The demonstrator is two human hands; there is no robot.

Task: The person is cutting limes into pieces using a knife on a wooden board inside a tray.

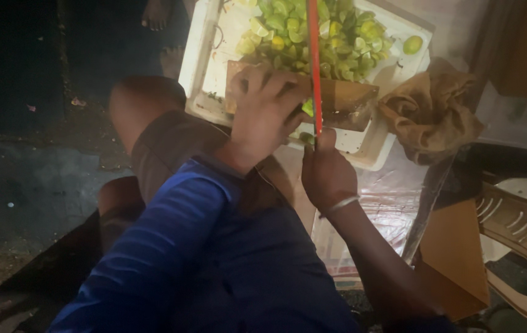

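Note:
My left hand [266, 111] presses down on a green lime [307, 107] lying on a small wooden cutting board [350, 98]. My right hand [327, 172] grips the handle of a long knife with a red blade [315, 55] that stands edge-down over the lime, just right of my left fingers. The board rests inside a white tray [205, 55]. Behind the board, a heap of cut lime pieces [319, 34] fills the far part of the tray. A single whole lime [413, 44] lies at the tray's far right corner.
A crumpled brown cloth [430, 114] lies right of the tray. A clear plastic sheet [393, 203] covers the surface below it. A tan plastic chair [516, 228] stands at the right. Someone's bare foot [154, 15] shows at the top left, on dark ground.

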